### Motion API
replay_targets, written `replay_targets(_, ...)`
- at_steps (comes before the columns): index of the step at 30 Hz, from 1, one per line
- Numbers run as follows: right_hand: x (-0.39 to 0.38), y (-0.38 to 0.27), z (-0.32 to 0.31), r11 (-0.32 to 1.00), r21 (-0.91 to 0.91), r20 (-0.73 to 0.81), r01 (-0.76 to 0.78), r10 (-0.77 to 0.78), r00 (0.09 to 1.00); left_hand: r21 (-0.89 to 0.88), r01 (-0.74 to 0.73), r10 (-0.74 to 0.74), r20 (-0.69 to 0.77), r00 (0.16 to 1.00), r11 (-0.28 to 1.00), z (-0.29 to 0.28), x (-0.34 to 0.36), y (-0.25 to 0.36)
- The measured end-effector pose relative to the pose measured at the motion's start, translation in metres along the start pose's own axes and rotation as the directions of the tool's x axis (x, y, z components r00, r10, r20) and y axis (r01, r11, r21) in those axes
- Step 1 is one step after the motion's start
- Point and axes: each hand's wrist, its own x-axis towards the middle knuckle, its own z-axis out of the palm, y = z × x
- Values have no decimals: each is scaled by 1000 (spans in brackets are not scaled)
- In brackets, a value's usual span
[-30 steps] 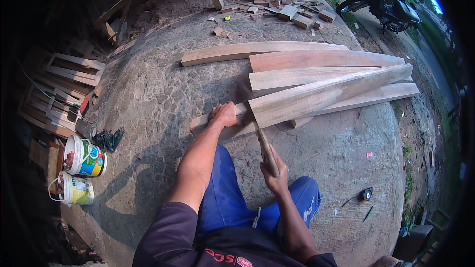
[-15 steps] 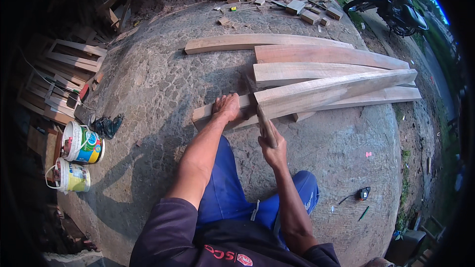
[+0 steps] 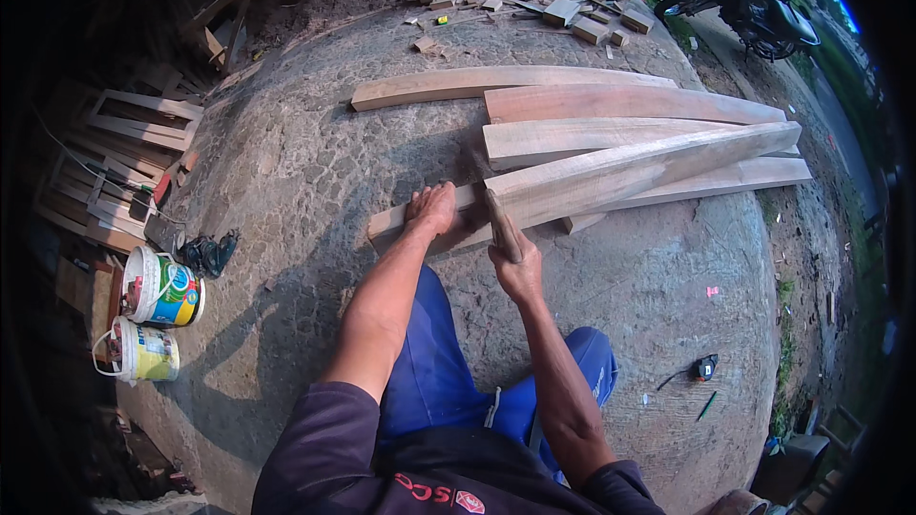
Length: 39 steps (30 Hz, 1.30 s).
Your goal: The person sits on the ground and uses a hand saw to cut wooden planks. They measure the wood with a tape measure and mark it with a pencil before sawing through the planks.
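Note:
My left hand [image 3: 431, 208] grips a short wooden block [image 3: 389, 221] beside the end of a long pale beam [image 3: 634, 170]. My right hand [image 3: 518, 267] is closed round the wooden handle of a saw [image 3: 501, 224]; its blade is edge-on at the beam's end and hard to make out. The beam lies slanting across other beams: a pinkish one [image 3: 634, 103], a pale one behind [image 3: 429, 89], and others beneath it.
Two paint buckets [image 3: 160, 294] and a black object [image 3: 205, 256] sit at left, near stacked wooden frames [image 3: 143, 114]. Wood offcuts [image 3: 590, 29] lie at the back. A motorcycle [image 3: 763, 10] stands upper right. A tape measure [image 3: 704, 367] and green pencil [image 3: 707, 404] lie at right.
My right hand and the saw handle have moved up and forward, toward the beam's end. My left hand keeps its grip, appearing a little higher in the picture.

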Motion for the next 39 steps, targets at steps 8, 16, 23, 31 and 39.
replay_targets(8, -257, -43, -97, 998, 10, -72, 61, -60, 996, -120, 42, -33, 77, 997, 992, -24, 5, 4)
replay_targets(16, -13, 4, -1, 987, -2, -77, 159, -158, 984, -45, 5, -7, -55, 998, 999, 0, -13, 6)
replay_targets(23, -265, -36, -95, 990, 98, -44, -98, 103, 994, -140, 52, -32, 140, 990, 989, -28, 12, 1)
replay_targets(31, -3, -4, 2, 999, 31, -32, -17, 18, 999, 1, -5, 5, -67, 998, 1000, 0, -6, 4)
replay_targets(39, -263, -42, -97, 999, 26, -52, -33, 34, 998, -142, 36, -14, 153, 988, 989, -23, 24, -4)
